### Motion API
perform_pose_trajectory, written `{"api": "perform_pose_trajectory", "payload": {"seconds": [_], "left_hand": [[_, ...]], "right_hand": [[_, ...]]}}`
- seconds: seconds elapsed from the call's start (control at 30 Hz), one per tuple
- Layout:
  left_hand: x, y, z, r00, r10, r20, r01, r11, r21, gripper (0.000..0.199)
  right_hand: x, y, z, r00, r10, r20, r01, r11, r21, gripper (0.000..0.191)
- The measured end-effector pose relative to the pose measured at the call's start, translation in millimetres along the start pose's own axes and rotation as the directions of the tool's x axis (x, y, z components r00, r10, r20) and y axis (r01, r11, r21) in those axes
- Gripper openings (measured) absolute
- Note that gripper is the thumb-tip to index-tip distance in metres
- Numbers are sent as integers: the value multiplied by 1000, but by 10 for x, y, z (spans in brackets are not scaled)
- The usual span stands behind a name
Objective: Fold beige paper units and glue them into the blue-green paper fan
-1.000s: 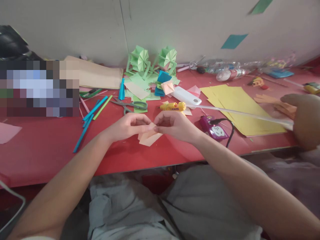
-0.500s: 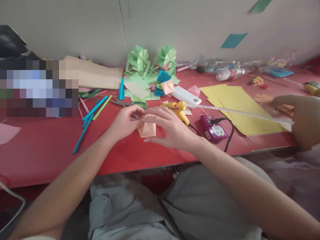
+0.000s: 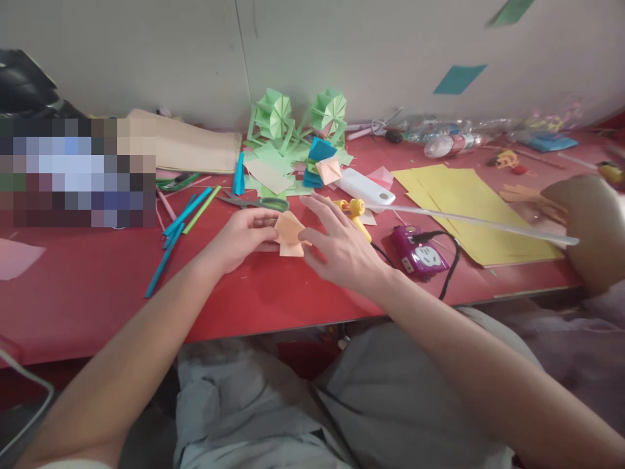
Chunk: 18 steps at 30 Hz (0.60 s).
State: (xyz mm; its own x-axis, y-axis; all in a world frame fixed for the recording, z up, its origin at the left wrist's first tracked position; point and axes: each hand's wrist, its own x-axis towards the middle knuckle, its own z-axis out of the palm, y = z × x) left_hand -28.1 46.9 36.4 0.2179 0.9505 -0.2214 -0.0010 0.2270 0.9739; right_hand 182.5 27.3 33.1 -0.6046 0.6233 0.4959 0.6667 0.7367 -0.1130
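Observation:
A small folded piece of peach paper (image 3: 290, 234) is held between my two hands just above the red table (image 3: 273, 293). My left hand (image 3: 247, 236) pinches its left edge between thumb and fingers. On the right edge, the thumb and a fingertip of my right hand (image 3: 342, 251) grip the paper, while the other fingers spread over it. Right behind my right hand lies a yellow glue gun (image 3: 355, 215) with a long clear glue stick (image 3: 463, 218) out of its back. Scissors (image 3: 266, 202) with green handles rest beyond my left hand.
Green folded-paper pieces (image 3: 273, 114) stand at the back among paper scraps. Blue paper strips (image 3: 166, 260) lie to the left. At right are a purple power socket (image 3: 420, 251) with a black cord, yellow sheets (image 3: 478, 208) and another person's arm (image 3: 596, 228).
The peach paper has turned and its flap now stands up. My right fingers have moved from over it to its right edge. The other person's hand at right has shifted slightly.

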Motion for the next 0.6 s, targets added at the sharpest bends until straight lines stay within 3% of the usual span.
{"api": "perform_pose_trajectory", "payload": {"seconds": [0.23, 0.43, 0.6], "left_hand": [[2, -18, -24, 996, -15, 93, 14, 1000, 4, 32], [-16, 10, 9, 991, -4, 136, -11, 994, 112, 34], [-45, 25, 21, 989, 24, 145, -49, 983, 175, 31]], "right_hand": [[3, 20, -46, 986, 100, 135, -92, 993, -68, 21], [18, 37, -61, 922, 224, 316, -225, 974, -36, 20], [24, 39, -80, 920, 192, 343, -189, 981, -42, 18]]}}
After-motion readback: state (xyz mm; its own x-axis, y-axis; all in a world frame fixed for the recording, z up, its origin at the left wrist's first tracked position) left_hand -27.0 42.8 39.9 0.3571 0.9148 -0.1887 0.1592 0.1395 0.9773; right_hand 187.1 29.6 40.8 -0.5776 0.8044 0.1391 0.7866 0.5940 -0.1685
